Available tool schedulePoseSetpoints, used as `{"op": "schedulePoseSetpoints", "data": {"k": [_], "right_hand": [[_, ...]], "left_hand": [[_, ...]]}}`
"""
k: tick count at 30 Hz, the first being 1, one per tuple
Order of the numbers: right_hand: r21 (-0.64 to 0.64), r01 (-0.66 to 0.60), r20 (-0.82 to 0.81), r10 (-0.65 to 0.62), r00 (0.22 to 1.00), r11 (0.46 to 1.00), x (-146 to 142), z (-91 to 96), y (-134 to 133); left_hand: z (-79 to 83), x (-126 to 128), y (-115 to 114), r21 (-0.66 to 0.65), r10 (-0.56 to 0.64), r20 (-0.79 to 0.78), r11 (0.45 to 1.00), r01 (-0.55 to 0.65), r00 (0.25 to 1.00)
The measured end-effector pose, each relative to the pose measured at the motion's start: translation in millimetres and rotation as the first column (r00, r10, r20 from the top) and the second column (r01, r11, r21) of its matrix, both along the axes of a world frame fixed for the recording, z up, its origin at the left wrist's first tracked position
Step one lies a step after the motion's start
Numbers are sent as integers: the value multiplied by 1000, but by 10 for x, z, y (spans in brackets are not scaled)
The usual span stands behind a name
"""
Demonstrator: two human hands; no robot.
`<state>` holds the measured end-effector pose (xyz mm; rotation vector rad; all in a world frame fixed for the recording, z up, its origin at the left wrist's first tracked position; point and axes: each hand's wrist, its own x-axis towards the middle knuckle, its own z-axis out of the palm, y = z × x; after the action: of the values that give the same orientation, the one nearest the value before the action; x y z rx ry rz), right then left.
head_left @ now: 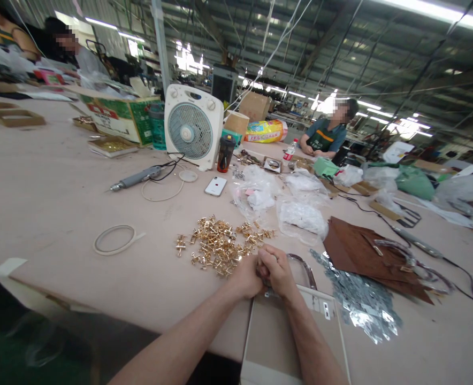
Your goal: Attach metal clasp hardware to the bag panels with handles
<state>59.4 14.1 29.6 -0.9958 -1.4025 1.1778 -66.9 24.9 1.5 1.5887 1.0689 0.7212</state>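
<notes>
My left hand (248, 276) and my right hand (275, 267) are closed together at the top edge of a pale beige bag panel (268, 342). Between their fingers is the end of a dark brown bag handle (309, 274), whose loop comes out to the right of my right hand. The fingertips and the exact grip are partly hidden. Just beyond my hands lies a heap of small gold metal fittings (216, 243). Thin silvery metal plates (367, 302) are spread to the right of the panel, which has metal-edged slots.
Brown leather pieces (365, 248) with wrapped handles lie at right, beside an electric screwdriver (419, 243). Another screwdriver (138, 177), a tape roll (115, 240), a phone (215, 186) and a box fan (192, 128) stand or lie farther left. A co-worker (327, 131) sits across the table.
</notes>
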Motion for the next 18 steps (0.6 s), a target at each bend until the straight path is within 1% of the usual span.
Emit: {"op": "schedulePoseSetpoints", "data": {"k": [2, 3, 4, 6, 8, 9, 10, 12, 15, 18], "right_hand": [[-22, 58, -163, -61, 985, 998, 60, -27, -1], [-40, 83, -274, -91, 957, 996, 111, -34, 0], [-57, 101, -386, -115, 915, 993, 172, -34, 0], [-69, 125, -575, -142, 806, 990, 310, -15, 4], [-63, 143, -696, -146, 703, 988, 440, 20, 7], [-63, 151, -740, -147, 656, 987, 495, 38, 6], [-62, 152, -776, -143, 614, 986, 541, 55, 4], [-49, 135, -830, -115, 545, 990, 610, 75, -4], [13, 103, -884, -37, 466, 995, 680, 75, -19], [65, 86, -919, 26, 393, 994, 741, 64, -29]], "left_hand": [[-12, -18, -7, -15, -30, 12, 999, 30, 999], [-20, -23, -18, -29, -40, 28, 999, 41, 999], [-28, -24, -36, -40, -39, 49, 998, 41, 998], [-43, -18, -85, -40, 4, 84, 999, 0, 996], [-43, -7, -138, -12, 56, 80, 998, -55, 995], [-34, -3, -160, 2, 59, 66, 998, -60, 996], [-19, 0, -177, 4, 38, 62, 999, -38, 997], [24, 2, -191, -45, -46, 97, 998, 51, 994], [91, 7, -178, -133, -156, 152, 975, 177, 976], [143, 12, -153, -167, -216, 116, 958, 234, 969]]}}
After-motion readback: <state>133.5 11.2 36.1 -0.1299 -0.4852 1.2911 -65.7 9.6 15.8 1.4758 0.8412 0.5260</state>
